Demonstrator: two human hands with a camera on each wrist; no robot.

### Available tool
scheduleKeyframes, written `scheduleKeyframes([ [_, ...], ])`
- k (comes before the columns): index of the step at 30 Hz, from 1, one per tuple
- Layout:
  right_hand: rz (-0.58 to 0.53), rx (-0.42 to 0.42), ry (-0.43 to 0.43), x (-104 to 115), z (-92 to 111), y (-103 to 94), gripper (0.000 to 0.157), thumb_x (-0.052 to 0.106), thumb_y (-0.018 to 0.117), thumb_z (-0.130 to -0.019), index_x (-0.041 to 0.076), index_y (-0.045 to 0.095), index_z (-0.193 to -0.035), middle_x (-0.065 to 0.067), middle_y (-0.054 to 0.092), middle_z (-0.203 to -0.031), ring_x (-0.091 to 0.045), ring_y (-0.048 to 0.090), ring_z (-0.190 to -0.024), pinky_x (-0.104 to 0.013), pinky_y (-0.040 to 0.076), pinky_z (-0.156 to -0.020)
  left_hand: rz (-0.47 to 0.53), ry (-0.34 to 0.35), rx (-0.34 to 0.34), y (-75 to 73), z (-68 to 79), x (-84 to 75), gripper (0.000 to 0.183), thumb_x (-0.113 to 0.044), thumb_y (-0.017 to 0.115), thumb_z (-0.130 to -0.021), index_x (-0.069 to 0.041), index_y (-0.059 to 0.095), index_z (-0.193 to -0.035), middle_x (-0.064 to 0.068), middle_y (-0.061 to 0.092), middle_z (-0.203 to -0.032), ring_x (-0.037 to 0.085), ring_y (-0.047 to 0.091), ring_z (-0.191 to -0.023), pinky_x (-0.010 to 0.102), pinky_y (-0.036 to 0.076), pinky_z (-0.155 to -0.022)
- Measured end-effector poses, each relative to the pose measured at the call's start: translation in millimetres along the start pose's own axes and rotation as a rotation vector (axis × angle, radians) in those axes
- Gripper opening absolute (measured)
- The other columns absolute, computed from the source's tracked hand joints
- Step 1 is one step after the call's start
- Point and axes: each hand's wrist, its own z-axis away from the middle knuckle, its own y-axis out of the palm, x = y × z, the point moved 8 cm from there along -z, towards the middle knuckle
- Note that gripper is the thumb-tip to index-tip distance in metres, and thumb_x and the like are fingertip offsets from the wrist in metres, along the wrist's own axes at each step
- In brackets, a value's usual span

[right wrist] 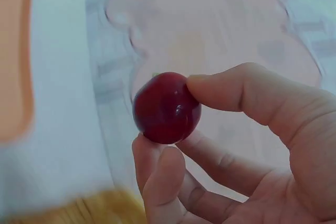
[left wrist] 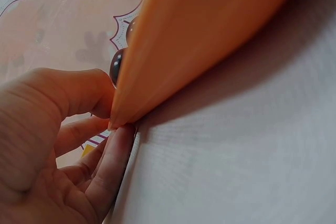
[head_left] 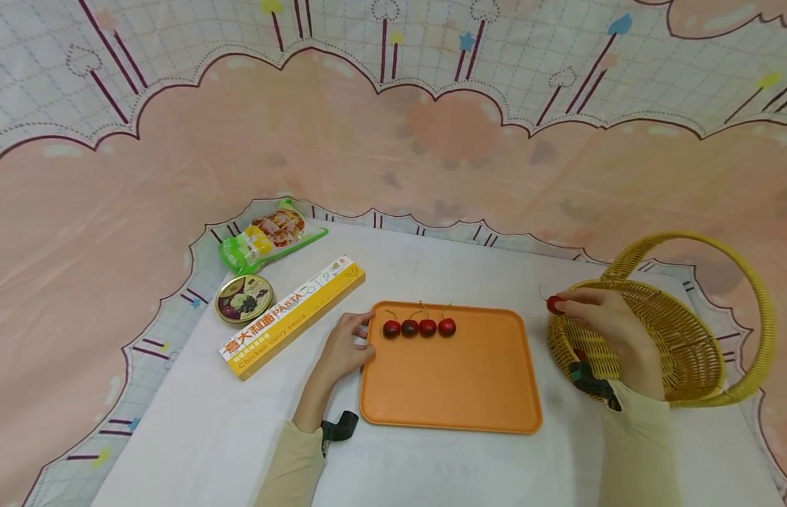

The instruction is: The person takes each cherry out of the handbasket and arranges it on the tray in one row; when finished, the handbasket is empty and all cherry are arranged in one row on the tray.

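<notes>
Over the left rim of the wicker basket [head_left: 685,331], near the tabletop's right edge, I hold a cherry [head_left: 554,304] pinched between the thumb and fingertips of my right hand [head_left: 611,331]. The wrist view shows the grip is light, only on the fruit's skin, with the stem pointing away. My judgement: the cherry is smooth and round, so it could squirt out of such a small pinch and roll across the cloth, or drop back into the basket; squeezing harder would bruise it.

My left hand [head_left: 342,348] rests at the far left corner of the orange tray [head_left: 450,380], fingers curled with thumb and fingertips on the rim. If that hand nudges or tips the tray, the four cherries [head_left: 418,327] lined up along its far edge could roll out of their row. They sit close together, so setting another beside them could knock the last one.

Left of the tray lie a pasta box [head_left: 292,317], a round tin [head_left: 244,298] and a green snack bag [head_left: 273,239], all towards the far left corner, well clear. Between basket and tray only bare cloth shows; the basket's handle [head_left: 742,282] arches behind my hand.
</notes>
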Motion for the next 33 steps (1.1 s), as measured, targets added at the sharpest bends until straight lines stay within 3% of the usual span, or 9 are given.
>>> scheduleKeyframes([
  [2,0.031,0.010,-0.004,7,-6,19.1,0.051,0.024,0.064,-0.096,-0.012,0.054,-0.131,-0.002,0.072,-0.105,-0.001,0.063,-0.089,-0.023,0.054,-0.081,-0.003,0.005,-0.002,0.0,0.0,0.1,0.062,0.005,0.068,-0.071,-0.001,0.060,-0.132,0.012,0.056,-0.112,0.022,0.059,-0.090,0.022,0.054,-0.070],
  [5,0.028,0.033,-0.015,14,-17,49.4,0.047,0.019,0.063,-0.095,-0.013,0.055,-0.129,-0.014,0.070,-0.112,-0.010,0.065,-0.093,-0.032,0.056,-0.085,-0.003,0.009,-0.004,-0.1,-0.2,0.6,0.062,0.005,0.068,-0.071,-0.001,0.060,-0.132,0.012,0.056,-0.112,0.021,0.059,-0.090,0.022,0.054,-0.069],
  [9,-0.022,0.046,-0.019,13,-32,86.6,0.040,0.010,0.064,-0.093,-0.016,0.059,-0.122,-0.019,0.069,-0.109,-0.024,0.066,-0.095,-0.040,0.056,-0.088,0.006,0.009,-0.004,0.1,-0.2,1.7,0.062,0.005,0.068,-0.071,0.000,0.060,-0.132,0.012,0.056,-0.111,0.022,0.059,-0.090,0.021,0.055,-0.069],
  [14,0.021,-0.007,0.037,1,-48,118.2,0.035,0.008,0.070,-0.088,-0.014,0.064,-0.114,-0.020,0.069,-0.103,-0.025,0.065,-0.086,-0.030,0.057,-0.076,0.021,0.000,-0.001,0.0,0.1,2.1,0.062,0.005,0.069,-0.071,0.000,0.060,-0.132,0.012,0.056,-0.112,0.021,0.058,-0.090,0.021,0.055,-0.069],
  [18,0.079,-0.071,0.051,-7,-55,131.9,0.033,0.008,0.075,-0.083,-0.013,0.066,-0.107,-0.021,0.069,-0.097,-0.020,0.061,-0.078,-0.024,0.050,-0.066,0.023,0.001,0.000,0.2,-0.1,2.2,0.062,0.005,0.068,-0.071,0.000,0.060,-0.132,0.012,0.056,-0.112,0.021,0.058,-0.090,0.022,0.055,-0.069],
  [22,0.095,-0.108,0.061,-12,-57,138.6,0.033,0.012,0.079,-0.080,-0.009,0.067,-0.104,-0.019,0.070,-0.093,-0.023,0.061,-0.078,-0.025,0.048,-0.067,0.022,0.003,0.001,1.3,0.4,1.6,0.062,0.005,0.068,-0.071,0.000,0.060,-0.132,0.012,0.056,-0.112,0.022,0.059,-0.090,0.022,0.055,-0.069],
  [33,0.037,-0.044,0.077,-10,-57,142.4,0.029,0.017,0.062,-0.095,-0.011,0.065,-0.105,-0.023,0.069,-0.099,-0.025,0.070,-0.078,-0.033,0.057,-0.074,0.016,0.018,-0.006,-0.3,1.2,-1.2,0.061,0.004,0.068,-0.071,0.000,0.060,-0.132,0.012,0.056,-0.112,0.022,0.059,-0.090,0.022,0.055,-0.070],
])
